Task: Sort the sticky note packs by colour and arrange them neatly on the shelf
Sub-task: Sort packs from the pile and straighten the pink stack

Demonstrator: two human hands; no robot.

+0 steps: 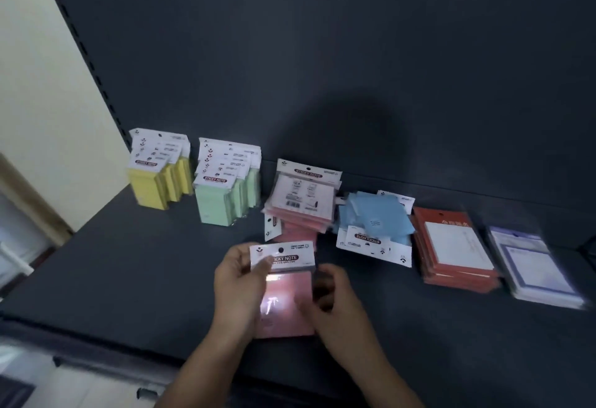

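The left hand [238,288] holds the pink pack [290,282] by its white top, just above the shelf [129,272]; the blurry right hand [335,307] seems to pinch its side; the person should lay it flat and straight on the messy pink pile [300,211].

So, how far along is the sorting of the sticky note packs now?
Done: the yellow packs and green packs stand in tidy rows at the left. In hand: the left hand grips a pink pack; the right hand, blurred, is at its edge. Left: the pink pile and blue pile lie loose and need arranging.
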